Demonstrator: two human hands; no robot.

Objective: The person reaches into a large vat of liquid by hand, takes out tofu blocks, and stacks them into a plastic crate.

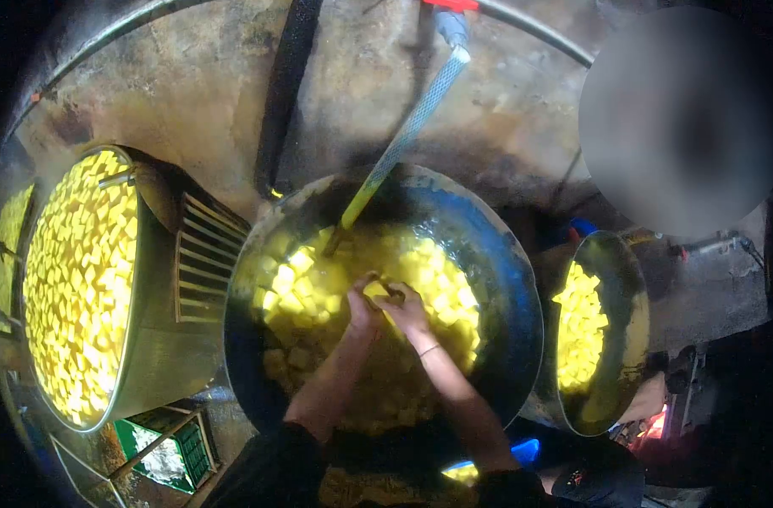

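Observation:
Both of my hands are together over the middle of a large round vat of murky liquid. A yellow block shows between them. My left hand is closed around its left side. The fingers of my right hand bend against its right side, and a thin band circles that wrist. Around my hands lie many yellow cubes in the liquid, bright on both sides and dim near my forearms. A blue mesh hose comes down into the vat beyond my hands.
At left stands a tall metal pot full of yellow cubes. A tilted-looking basin with more cubes is at right. A green crate sits low on the left. Something glows like fire at lower right.

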